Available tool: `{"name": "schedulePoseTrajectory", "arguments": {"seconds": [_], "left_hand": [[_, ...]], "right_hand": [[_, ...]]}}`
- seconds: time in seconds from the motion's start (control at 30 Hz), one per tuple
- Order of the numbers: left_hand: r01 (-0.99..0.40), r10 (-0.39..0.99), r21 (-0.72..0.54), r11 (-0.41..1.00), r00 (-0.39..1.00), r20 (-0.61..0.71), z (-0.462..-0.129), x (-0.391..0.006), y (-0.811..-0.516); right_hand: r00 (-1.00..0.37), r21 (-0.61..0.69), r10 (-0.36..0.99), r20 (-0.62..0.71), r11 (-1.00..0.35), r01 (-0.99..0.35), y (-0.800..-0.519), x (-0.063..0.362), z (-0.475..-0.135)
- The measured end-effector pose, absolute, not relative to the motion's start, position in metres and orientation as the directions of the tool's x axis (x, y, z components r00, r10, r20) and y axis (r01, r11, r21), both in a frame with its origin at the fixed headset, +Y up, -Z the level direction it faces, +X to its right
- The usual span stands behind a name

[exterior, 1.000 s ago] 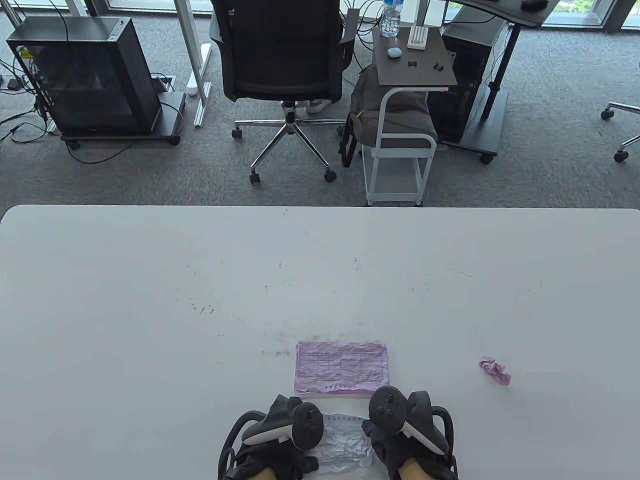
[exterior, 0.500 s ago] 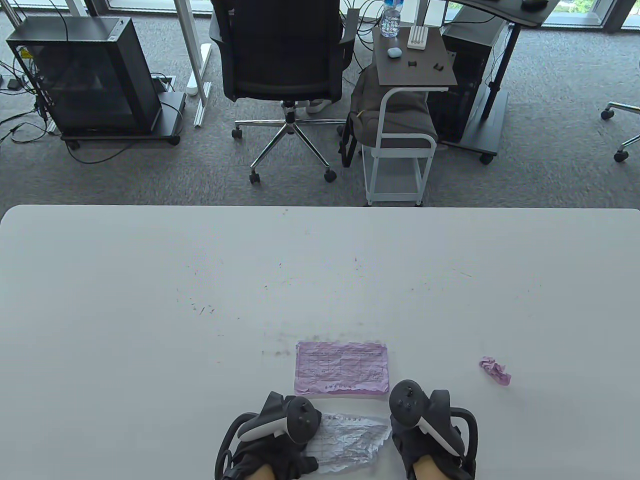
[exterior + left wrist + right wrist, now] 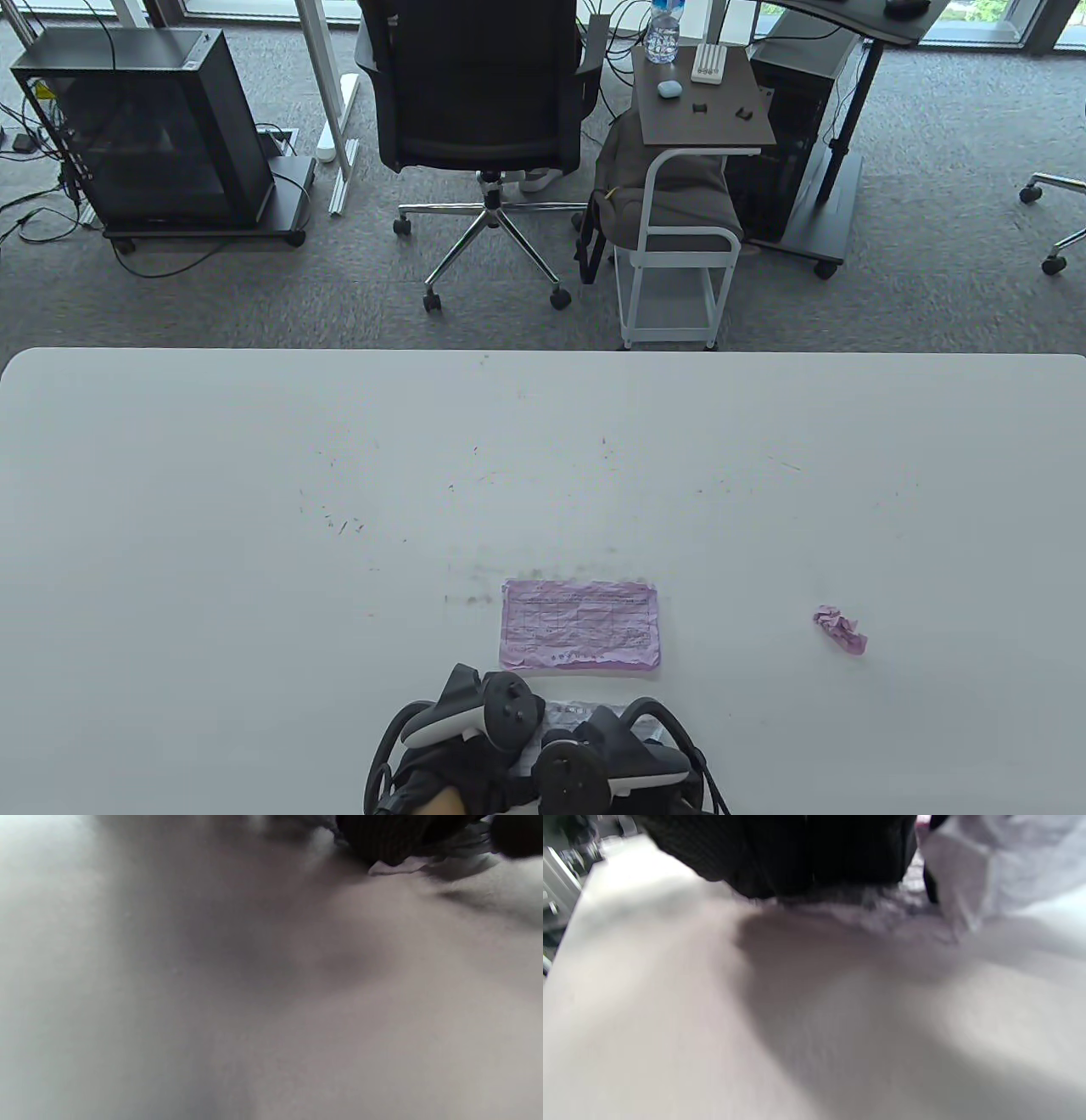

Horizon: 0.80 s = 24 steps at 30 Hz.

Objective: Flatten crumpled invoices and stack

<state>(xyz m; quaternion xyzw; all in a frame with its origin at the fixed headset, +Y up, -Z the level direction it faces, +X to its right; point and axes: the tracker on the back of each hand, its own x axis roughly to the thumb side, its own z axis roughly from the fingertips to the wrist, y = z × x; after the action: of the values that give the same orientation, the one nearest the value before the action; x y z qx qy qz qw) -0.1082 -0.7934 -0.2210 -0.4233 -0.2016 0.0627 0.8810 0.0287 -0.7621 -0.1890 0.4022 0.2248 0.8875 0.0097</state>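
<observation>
Our right hand (image 3: 611, 760) had swung back left over the white invoice (image 3: 585, 709) at the frame's bottom centre, beside our left hand (image 3: 471, 734) (finger poses we could not tell): another smoothing pass, below the pink stack (image 3: 579, 626) on the bench (image 3: 254, 509).

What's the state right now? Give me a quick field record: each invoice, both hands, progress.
flattened pink invoice: lies flat on the table, just beyond the hands
white invoice: wrinkled, near table edge, mostly covered by both hands
crumpled pink invoice: balled up, apart to the right, untouched
left hand: on the white invoice's left part; finger pose hidden
right hand: over the white invoice, close beside the left hand; grip unclear
progress: one sheet flat, white sheet in work, one ball left, no stack yet
</observation>
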Motion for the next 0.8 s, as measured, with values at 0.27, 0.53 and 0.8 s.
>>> {"name": "schedulePoseTrajectory", "arguments": {"seconds": [0.27, 0.53, 0.8], "left_hand": [[0.060, 0.281, -0.777, 0.627, 0.912, 0.298, -0.221, -0.107, -0.793], [0.059, 0.281, -0.777, 0.627, 0.913, 0.296, -0.221, -0.108, -0.793], [0.052, 0.287, -0.769, 0.637, 0.910, 0.299, -0.221, -0.109, -0.793]], "right_hand": [[-0.823, 0.597, 0.279, 0.495, -0.797, 0.089, -0.761, 0.055, -0.206], [-0.910, 0.667, 0.242, 0.336, -0.743, 0.049, -0.767, 0.083, -0.217], [-0.939, 0.679, 0.238, 0.250, -0.734, -0.005, -0.764, 0.111, -0.225]]}}
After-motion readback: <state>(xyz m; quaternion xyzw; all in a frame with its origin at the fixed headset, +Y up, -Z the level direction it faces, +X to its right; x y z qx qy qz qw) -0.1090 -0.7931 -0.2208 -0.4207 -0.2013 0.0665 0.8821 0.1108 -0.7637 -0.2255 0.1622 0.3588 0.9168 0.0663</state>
